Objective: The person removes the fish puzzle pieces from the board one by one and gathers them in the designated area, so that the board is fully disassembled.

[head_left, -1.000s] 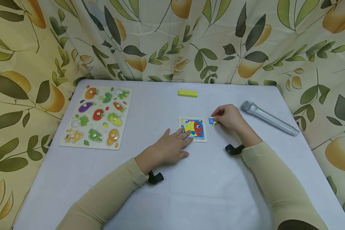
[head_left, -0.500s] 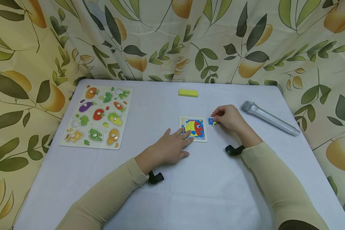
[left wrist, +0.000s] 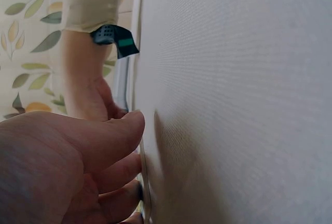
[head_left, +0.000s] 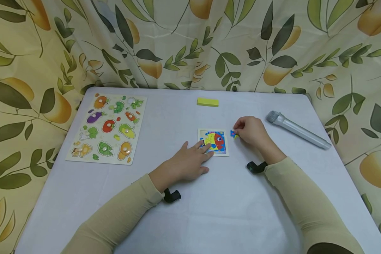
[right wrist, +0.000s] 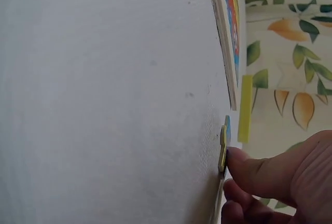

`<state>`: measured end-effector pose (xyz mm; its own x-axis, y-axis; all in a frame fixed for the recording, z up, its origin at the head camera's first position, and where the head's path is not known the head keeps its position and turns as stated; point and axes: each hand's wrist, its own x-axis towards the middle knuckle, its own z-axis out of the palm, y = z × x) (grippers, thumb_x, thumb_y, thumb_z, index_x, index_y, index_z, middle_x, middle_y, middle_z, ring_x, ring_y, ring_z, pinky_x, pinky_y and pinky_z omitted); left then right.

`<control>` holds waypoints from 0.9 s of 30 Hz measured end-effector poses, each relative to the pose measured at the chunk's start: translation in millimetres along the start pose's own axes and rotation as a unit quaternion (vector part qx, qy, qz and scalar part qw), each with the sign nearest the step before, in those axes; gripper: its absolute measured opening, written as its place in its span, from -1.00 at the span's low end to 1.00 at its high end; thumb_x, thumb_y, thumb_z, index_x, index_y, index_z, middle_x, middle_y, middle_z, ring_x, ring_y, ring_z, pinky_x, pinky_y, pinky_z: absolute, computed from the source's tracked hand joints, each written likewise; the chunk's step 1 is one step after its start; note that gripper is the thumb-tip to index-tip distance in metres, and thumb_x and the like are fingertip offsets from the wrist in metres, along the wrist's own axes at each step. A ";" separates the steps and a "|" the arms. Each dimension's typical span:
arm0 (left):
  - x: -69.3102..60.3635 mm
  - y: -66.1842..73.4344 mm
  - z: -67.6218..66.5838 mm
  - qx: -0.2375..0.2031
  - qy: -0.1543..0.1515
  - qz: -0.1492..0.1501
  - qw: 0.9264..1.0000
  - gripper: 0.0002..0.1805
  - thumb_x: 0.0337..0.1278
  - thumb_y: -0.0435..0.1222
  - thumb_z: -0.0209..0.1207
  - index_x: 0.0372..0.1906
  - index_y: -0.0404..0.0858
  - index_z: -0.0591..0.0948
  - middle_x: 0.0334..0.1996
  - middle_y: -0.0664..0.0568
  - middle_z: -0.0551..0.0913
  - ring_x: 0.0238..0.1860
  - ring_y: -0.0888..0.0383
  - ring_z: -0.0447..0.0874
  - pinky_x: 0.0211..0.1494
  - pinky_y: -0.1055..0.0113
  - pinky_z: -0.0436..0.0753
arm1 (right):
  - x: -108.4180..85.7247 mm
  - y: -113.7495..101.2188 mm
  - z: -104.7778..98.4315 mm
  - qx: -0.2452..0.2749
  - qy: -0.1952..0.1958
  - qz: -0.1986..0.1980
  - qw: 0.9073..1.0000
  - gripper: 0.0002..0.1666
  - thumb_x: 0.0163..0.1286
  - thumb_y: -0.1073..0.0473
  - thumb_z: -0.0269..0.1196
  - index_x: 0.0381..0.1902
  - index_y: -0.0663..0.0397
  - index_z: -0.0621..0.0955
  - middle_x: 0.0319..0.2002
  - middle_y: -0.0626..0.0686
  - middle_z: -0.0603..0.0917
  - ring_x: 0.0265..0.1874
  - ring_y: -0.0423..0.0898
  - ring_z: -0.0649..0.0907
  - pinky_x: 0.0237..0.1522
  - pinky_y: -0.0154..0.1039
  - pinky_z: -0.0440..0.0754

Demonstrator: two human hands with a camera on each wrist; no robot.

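A small square fish puzzle (head_left: pixel 219 143) in a pale frame lies at the middle of the table. My left hand (head_left: pixel 188 164) rests with spread fingers on its left side and lower left corner, covering part of the picture. Just right of the frame, my right hand (head_left: pixel 252 131) pinches a small blue and yellow puzzle piece (head_left: pixel 233 133) between thumb and fingers. In the right wrist view the piece (right wrist: pixel 223 149) stands near the tabletop at the thumb of the right hand (right wrist: pixel 275 182). The left wrist view shows the left hand (left wrist: pixel 78 167) with the thumb extended.
A vegetable board (head_left: pixel 114 128) lies at the left of the table (head_left: pixel 190 211). Behind the puzzle is a yellow block (head_left: pixel 207 102). A silver microphone (head_left: pixel 298 130) lies to the right of my right hand. A patterned curtain (head_left: pixel 184 42) hangs behind the table.
My right hand and wrist have shifted slightly, with the fingers covering a bit more of the piece. The left hand keeps its place on the puzzle.
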<state>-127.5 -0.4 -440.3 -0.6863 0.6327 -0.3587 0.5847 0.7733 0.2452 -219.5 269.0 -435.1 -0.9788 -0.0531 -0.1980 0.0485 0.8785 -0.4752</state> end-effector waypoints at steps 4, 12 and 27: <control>-0.3 0.3 0.1 -0.003 0.000 0.000 1.000 -0.21 0.57 0.19 0.10 0.73 0.15 0.20 0.79 0.15 0.03 0.82 -0.02 -0.15 0.74 -0.38 0.03 | -1.5 -4.2 -0.3 0.002 0.007 -0.001 1.000 -0.81 0.49 0.24 0.38 0.01 0.10 0.76 -0.13 0.19 0.69 -0.08 0.13 0.57 -0.08 -0.06 0.56; -0.5 0.5 -1.6 -0.011 -0.001 -0.004 1.000 -0.21 0.55 0.20 0.12 0.72 0.16 0.22 0.78 0.15 0.05 0.82 -0.02 -0.15 0.74 -0.39 0.03 | -3.7 -34.0 6.7 0.026 -0.030 -0.061 0.997 -0.65 0.51 0.27 0.36 0.20 0.01 0.76 0.08 0.17 0.68 -0.02 0.12 0.62 -0.01 -0.07 0.66; 0.4 -1.5 -0.3 -0.003 0.004 0.003 1.000 -0.24 0.59 0.20 0.08 0.73 0.15 0.22 0.78 0.16 0.06 0.82 -0.01 -0.16 0.73 -0.40 0.05 | -0.8 -60.3 31.2 -0.027 -0.094 -0.164 0.982 -0.67 0.44 0.28 0.43 0.14 -0.01 0.83 0.02 0.15 0.62 -0.09 0.06 0.65 -0.07 -0.09 0.66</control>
<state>-128.7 -1.2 -440.5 -0.6862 0.6375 -0.3504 0.5865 0.7697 0.2521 -215.4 201.2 -433.0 -0.8857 -0.4197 -0.1986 -0.2790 0.8229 -0.4949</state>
